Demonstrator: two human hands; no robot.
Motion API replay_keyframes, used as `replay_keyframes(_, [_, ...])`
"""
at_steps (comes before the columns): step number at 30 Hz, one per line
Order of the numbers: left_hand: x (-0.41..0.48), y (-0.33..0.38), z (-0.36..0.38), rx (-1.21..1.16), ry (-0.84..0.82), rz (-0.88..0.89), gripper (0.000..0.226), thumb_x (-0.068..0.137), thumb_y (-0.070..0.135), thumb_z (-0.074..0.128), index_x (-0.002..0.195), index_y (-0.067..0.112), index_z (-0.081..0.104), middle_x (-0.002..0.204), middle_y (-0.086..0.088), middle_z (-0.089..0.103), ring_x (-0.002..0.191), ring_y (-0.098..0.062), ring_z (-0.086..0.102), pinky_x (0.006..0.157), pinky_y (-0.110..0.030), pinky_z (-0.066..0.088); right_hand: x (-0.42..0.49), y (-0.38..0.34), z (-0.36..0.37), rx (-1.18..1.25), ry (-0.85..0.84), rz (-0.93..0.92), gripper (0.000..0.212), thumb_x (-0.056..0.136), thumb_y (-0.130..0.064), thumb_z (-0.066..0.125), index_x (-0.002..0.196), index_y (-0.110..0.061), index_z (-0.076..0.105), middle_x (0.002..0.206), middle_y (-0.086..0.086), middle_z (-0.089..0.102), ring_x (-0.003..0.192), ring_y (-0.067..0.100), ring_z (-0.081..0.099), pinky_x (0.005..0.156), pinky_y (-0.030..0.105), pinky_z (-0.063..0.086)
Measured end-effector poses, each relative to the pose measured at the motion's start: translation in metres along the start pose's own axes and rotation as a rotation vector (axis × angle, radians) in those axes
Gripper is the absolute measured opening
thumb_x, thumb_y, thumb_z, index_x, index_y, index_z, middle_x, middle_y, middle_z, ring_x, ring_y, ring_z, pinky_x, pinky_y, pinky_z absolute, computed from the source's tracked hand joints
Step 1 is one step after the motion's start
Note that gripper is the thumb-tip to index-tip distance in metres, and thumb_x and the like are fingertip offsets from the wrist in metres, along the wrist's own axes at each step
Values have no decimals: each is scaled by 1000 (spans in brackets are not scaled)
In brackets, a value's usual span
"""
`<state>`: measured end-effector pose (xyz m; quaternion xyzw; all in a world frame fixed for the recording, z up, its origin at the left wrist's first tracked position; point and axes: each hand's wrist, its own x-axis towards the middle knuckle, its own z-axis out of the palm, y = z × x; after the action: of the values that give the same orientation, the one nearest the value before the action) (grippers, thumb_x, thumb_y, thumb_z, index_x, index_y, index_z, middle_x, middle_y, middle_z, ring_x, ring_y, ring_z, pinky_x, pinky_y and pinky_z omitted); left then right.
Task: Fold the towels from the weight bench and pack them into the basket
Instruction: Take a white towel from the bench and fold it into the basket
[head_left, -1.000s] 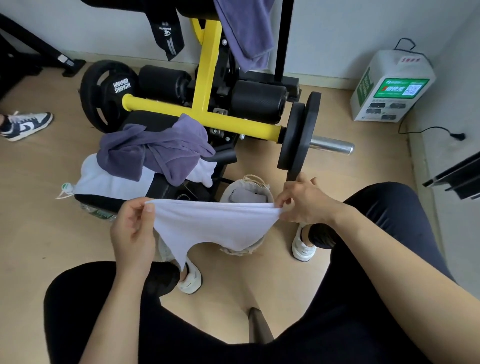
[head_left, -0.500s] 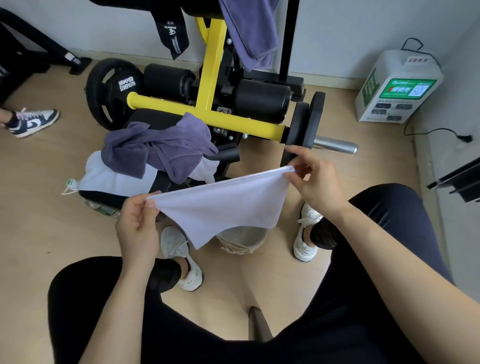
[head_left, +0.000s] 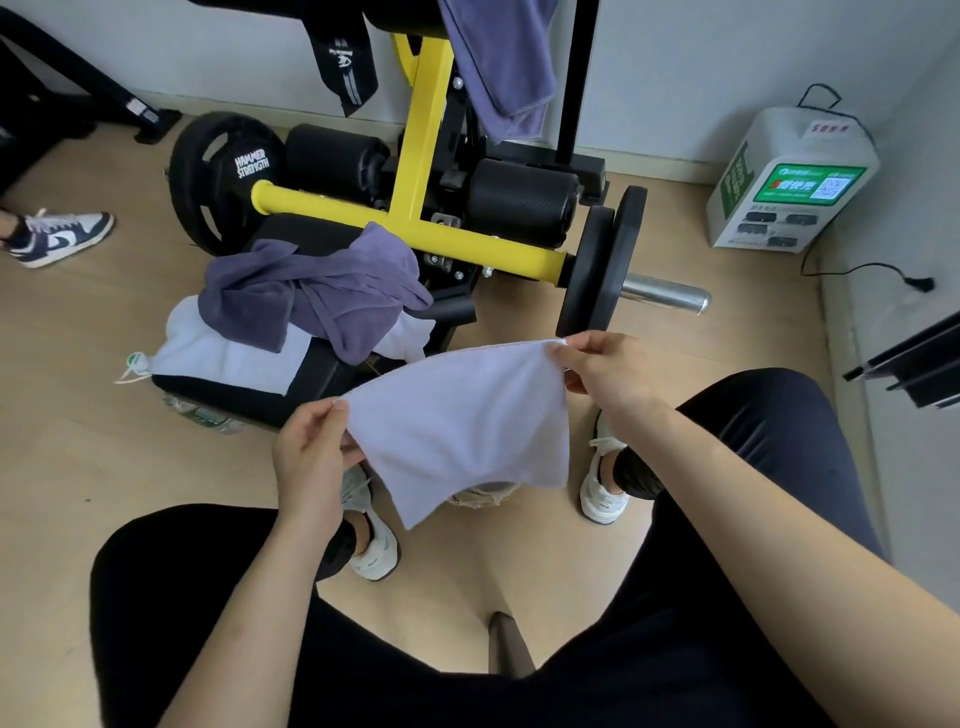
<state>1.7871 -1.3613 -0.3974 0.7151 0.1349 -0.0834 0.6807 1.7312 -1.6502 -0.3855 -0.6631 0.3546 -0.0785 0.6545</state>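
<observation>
Right now I'm mid-fold on the white towel (head_left: 462, 426), centre of frame. L hand (head_left: 311, 447) pinches its lower-left corner btwn thumb and fingers, R hand (head_left: 608, 374) pinches the upper-right corner. Cloth is stretched btwn them, top edge taut, the rest sagging to a loose point below; it looks thin, soft and pale. Next, I reckon: bring corners together, halve it, then lower it into the basket (head_left: 483, 493), mostly hidden under the cloth. Purple towel (head_left: 311, 291) and second white towel (head_left: 223, 348) lie on the weight bench (head_left: 234, 387), centre-left.

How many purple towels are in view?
2. A crumpled purple towel lies on the weight bench over a white cloth; a hanging purple towel drapes from the machine above. The basket, mostly hidden behind the held white towel, may hold more.
</observation>
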Motion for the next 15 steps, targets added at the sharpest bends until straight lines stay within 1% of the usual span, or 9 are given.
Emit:
replay_keyframes(2, [-6, -1, 10, -21, -66, -31, 10, 102, 12, 60, 103, 12, 70, 106, -10, 75, 95, -21, 74, 72, -29, 61, -7, 1, 9, 27, -44, 12, 14, 87, -13, 75, 86, 1, 72, 79, 15, 71, 65, 19, 63, 65, 28, 56])
replay_keyframes(4, [-13, -2, 18, -29, -133, -36, 11, 101, 11, 61, 105, 8, 71, 108, -15, 75, 98, -24, 74, 77, -31, 62, -13, 3, 18, 35, -90, 3, 12, 86, -12, 77, 82, -1, 74, 77, 14, 72, 65, 20, 63, 68, 34, 56])
replay_keyframes(7, [-26, -6, 33, -19, -195, -34, 12, 99, 8, 63, 106, 2, 70, 101, -20, 73, 95, -24, 72, 82, -36, 64, -22, 8, 27, 72, -192, 2, 9, 86, -12, 77, 81, -5, 75, 74, 9, 72, 64, 18, 63, 66, 32, 55])
replay_keyframes(9, [-33, -10, 41, -4, -229, -27, 10, 97, 6, 65, 104, 3, 72, 94, -16, 73, 91, -22, 71, 85, -37, 63, -28, 12, 31, 71, -260, -22, 9, 86, -12, 77, 85, -3, 76, 78, 12, 73, 67, 18, 65, 69, 34, 57])
replay_keyframes(11, [-39, -14, 46, 12, -248, -12, 10, 96, 4, 67, 104, 4, 74, 92, -12, 76, 88, -18, 73, 83, -34, 63, -33, 16, 36, 45, -313, -59, 8, 86, -12, 77, 86, -4, 77, 80, 11, 74, 71, 18, 65, 72, 36, 58])
replay_keyframes(12, [-40, -15, 48, 16, -252, -5, 10, 95, 4, 68, 103, 4, 74, 91, -10, 77, 87, -16, 74, 82, -32, 63, -36, 18, 38, 31, -333, -73, 7, 86, -12, 76, 86, -5, 78, 77, 8, 73, 69, 16, 64, 70, 33, 58])
replay_keyframes(13, [-42, -15, 49, 15, -254, 0, 10, 94, 3, 69, 102, 5, 75, 89, -8, 77, 86, -15, 74, 81, -31, 63, -39, 19, 41, 12, -348, -91, 6, 87, -12, 76, 85, -7, 78, 74, 4, 72, 66, 12, 62, 65, 27, 55])
replay_keyframes(14, [-43, -15, 50, 15, -256, 4, 9, 94, 2, 70, 100, 6, 75, 86, -6, 77, 84, -14, 74, 80, -31, 63, -41, 21, 43, -15, -357, -117, 5, 87, -12, 76, 84, -8, 77, 71, 3, 70, 63, 8, 60, 62, 22, 51])
replay_keyframes(15, [-44, -16, 51, 19, -258, 6, 9, 93, 2, 70, 98, 8, 75, 84, -4, 78, 84, -14, 74, 81, -32, 63, -43, 22, 45, -38, -363, -147, 4, 87, -12, 76, 84, -10, 77, 72, 4, 71, 62, 7, 59, 62, 20, 50])
